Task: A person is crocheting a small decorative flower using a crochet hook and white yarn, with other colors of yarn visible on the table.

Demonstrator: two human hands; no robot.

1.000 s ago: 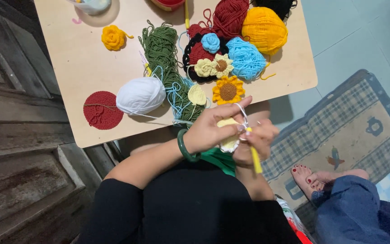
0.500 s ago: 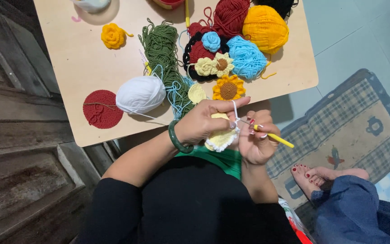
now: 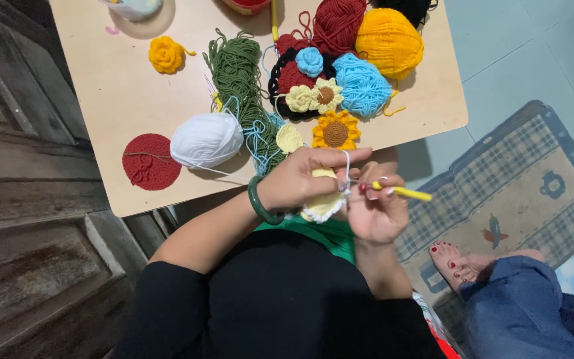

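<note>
Below the table [image 3: 101, 100], hands hold a crochet hook [image 3: 403, 193] and a cream piece [image 3: 323, 205].

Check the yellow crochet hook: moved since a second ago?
Yes. The yellow crochet hook swung from pointing down toward the lap to pointing right, away from the table edge, in the right hand.

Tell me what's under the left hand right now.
Under the left hand a pale yellow crochet piece pokes out, with white yarn looped over the index finger. Most of the piece is covered by the fingers. The right hand holds a yellow crochet hook.
</note>
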